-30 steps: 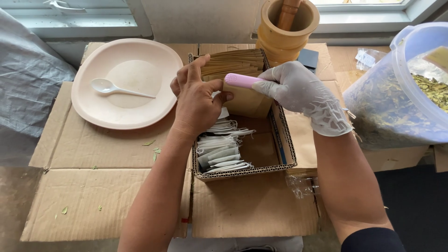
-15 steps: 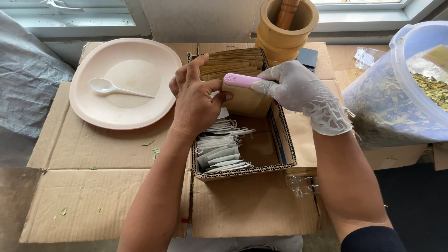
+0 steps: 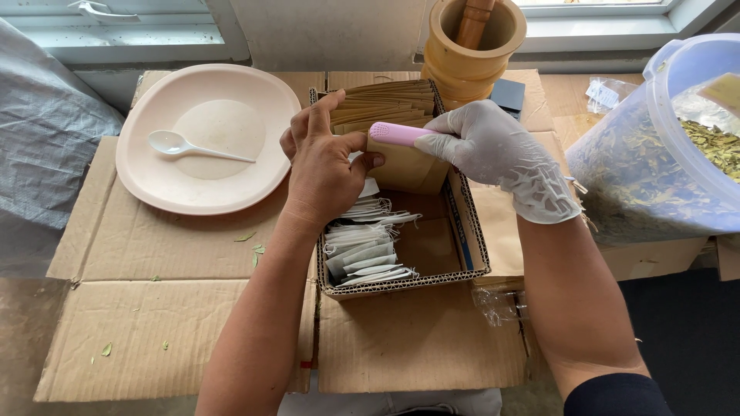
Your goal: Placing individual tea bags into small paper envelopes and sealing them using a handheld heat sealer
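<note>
A brown paper envelope is held upright over the far half of a small corrugated box at the middle of a flattened cardboard sheet, pinched at its left edge by the bare left hand while the gloved right hand is clenched around a pink handled tool laid across the envelope's top edge. Behind it, a row of matching brown envelopes is packed on edge against the box's far wall; whether those are already closed cannot be told. In the box's near-left corner, a stack of white filter bags with paper tabs is seen lying loose, apparently not yet put into envelopes, and the near-right part of the box floor is bare. By this showing, the work is judged to be partly done, with 1 envelope in hand and a fair stack of bags left. Toward the sheet's far-left corner, a pale plate is set with 1 white plastic spoon on it and nothing else. A wooden mortar with its pestle is placed beyond the far edge, by the window. At the right edge, a clear plastic tub of dried green leaves is tilted toward the box, still well filled. A few leaf scraps are scattered on the sheet.
</note>
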